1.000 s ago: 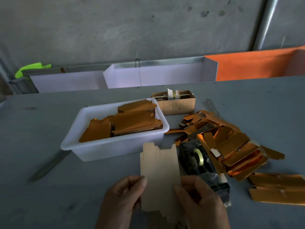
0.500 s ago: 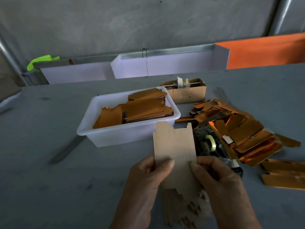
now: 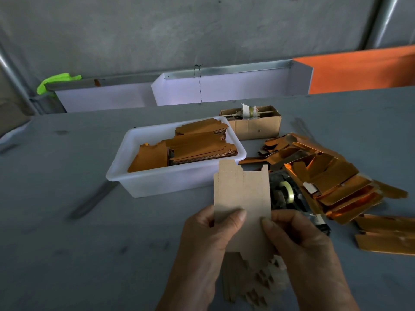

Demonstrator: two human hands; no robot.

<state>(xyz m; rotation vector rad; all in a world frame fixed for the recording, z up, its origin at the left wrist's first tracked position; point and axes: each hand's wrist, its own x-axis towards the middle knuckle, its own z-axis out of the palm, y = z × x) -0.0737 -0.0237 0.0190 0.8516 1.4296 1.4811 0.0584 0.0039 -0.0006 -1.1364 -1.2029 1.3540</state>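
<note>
**Head view.**
- Blank (image 3: 241, 196): flat tan card with tabs at its top edge, held upright at lower centre of the frame.
- Left hand (image 3: 208, 239): the blank's lower left edge is pinched under the thumb.
- Right hand (image 3: 301, 243): the lower right edge is pinched likewise.
- Stack (image 3: 251, 281): more blanks, bottom centre, beneath the hands.
- Tub (image 3: 116, 176): centre left, filled with gold pieces.
- Dispenser (image 3: 285, 194): just right of the blank.

Handling: folding is judged the step in hand. Thumbs are best kept beside a score line and pressure spread evenly, so that the tabs are spared.
</note>
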